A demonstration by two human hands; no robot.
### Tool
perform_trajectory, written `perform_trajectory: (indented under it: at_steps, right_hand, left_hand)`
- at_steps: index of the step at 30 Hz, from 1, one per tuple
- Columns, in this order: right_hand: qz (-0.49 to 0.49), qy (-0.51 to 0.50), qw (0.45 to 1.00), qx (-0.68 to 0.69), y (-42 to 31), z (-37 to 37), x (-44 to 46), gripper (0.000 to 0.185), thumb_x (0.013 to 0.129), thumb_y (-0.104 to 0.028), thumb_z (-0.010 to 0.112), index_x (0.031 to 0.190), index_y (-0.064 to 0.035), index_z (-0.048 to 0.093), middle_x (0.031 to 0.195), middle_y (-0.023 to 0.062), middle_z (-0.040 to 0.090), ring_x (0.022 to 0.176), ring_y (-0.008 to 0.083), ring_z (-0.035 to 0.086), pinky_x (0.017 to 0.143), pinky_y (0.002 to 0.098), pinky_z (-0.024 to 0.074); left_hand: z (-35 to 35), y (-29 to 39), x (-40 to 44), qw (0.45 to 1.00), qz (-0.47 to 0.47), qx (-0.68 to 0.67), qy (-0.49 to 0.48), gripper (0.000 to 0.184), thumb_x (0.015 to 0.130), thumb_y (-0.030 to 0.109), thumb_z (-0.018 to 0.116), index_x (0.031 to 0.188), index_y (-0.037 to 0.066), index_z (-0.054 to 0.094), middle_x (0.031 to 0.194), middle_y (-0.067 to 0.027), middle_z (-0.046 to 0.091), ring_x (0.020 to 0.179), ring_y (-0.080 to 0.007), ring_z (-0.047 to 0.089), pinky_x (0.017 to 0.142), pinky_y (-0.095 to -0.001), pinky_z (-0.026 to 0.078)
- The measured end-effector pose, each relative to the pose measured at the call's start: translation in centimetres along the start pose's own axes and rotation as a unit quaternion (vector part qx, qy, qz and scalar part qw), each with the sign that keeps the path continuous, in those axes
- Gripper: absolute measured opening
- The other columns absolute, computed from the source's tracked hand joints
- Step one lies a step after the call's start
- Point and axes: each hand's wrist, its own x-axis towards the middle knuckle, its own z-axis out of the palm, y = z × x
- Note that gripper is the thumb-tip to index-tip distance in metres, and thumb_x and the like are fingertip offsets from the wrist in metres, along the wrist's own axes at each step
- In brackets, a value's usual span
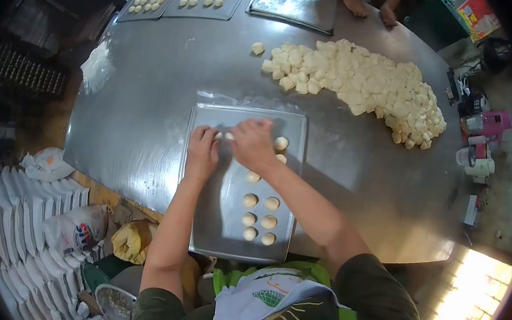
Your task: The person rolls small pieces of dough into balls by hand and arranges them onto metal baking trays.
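Observation:
A metal baking tray point(214, 217) lies in front of me, with several round dough balls point(250, 200) in two columns on its right side. Over the tray's upper left part, my left hand point(202, 153) has its fingers curled, and a bit of pale dough point(218, 136) shows at the fingertips. Just to its right, my right hand point(251, 142) is closed and slightly blurred, with pale dough point(229, 136) by its thumb side. The palms and most of what they hold are hidden. My right forearm passes over part of the dough ball columns.
A big heap of cut dough pieces point(360, 78) covers the table's point(134, 88) right rear, with one loose piece point(258, 48) beside it. Trays of dough balls point(205, 10) and stacked trays point(294, 3) line the far edge. Another person's hands point(357, 7) rest there.

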Motion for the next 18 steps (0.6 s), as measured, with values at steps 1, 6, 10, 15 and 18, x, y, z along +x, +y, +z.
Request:
perform_trajectory:
  at_steps: [1, 6, 10, 15, 18]
  right_hand:
    - [-0.009, -0.044, 0.999, -0.025, 0.1, 1.6, 0.4, 0.028, 0.080, -0.024, 0.080, 0.104, -0.0144, 0.069, 0.102, 0.0038, 0.068, 0.104, 0.0252, 0.062, 0.094, 0.0467, 0.0353]
    - [0.017, 0.061, 0.995, 0.076, 3.0, -5.3, -1.1, 0.033, 0.081, -0.026, 0.080, 0.109, -0.0111, 0.068, 0.102, 0.0062, 0.067, 0.102, 0.0273, 0.061, 0.093, 0.0458, 0.0386]
    - [0.136, 0.022, 0.989, 0.045, 13.5, -9.8, -10.9, 0.034, 0.085, -0.018, 0.077, 0.115, -0.0071, 0.066, 0.095, 0.0115, 0.066, 0.088, 0.0304, 0.061, 0.083, 0.0448, 0.0449]
    - [0.194, 0.056, 0.979, 0.018, 20.5, -14.6, -22.1, 0.023, 0.085, -0.010, 0.073, 0.106, -0.0052, 0.066, 0.084, 0.0097, 0.062, 0.081, 0.0298, 0.059, 0.077, 0.0430, 0.0430]
    - [0.169, 0.065, 0.983, 0.026, 21.4, -14.5, -22.8, 0.023, 0.084, -0.009, 0.072, 0.106, -0.0057, 0.066, 0.084, 0.0094, 0.062, 0.082, 0.0295, 0.059, 0.078, 0.0428, 0.0427]
  left_hand:
    - [1.0, -1.8, -0.1, 0.999, 0.008, 0.036, -0.014, 0.034, 0.088, 0.005, 0.071, 0.120, 0.002, 0.063, 0.118, -0.0203, 0.060, 0.110, -0.0415, 0.059, 0.095, -0.0476, 0.049]
    - [0.9, 3.0, 2.3, 0.993, 0.003, 0.076, 0.084, 0.033, 0.088, 0.016, 0.075, 0.117, 0.003, 0.066, 0.117, -0.0203, 0.062, 0.105, -0.0417, 0.061, 0.091, -0.0462, 0.050]
    - [7.1, 6.5, 10.2, 0.999, -0.032, -0.024, -0.016, 0.037, 0.088, 0.021, 0.076, 0.120, 0.005, 0.067, 0.117, -0.0215, 0.064, 0.104, -0.0426, 0.062, 0.091, -0.0479, 0.050]
    - [18.4, 6.3, 18.0, 0.999, 0.013, 0.018, -0.027, 0.033, 0.092, 0.022, 0.071, 0.120, 0.005, 0.068, 0.109, -0.0214, 0.068, 0.099, -0.0412, 0.065, 0.087, -0.0471, 0.052]
    - [20.8, 6.3, 18.6, 0.999, -0.023, 0.030, -0.015, 0.035, 0.090, 0.024, 0.070, 0.118, 0.002, 0.069, 0.105, -0.0212, 0.070, 0.094, -0.0401, 0.067, 0.084, -0.0471, 0.053]
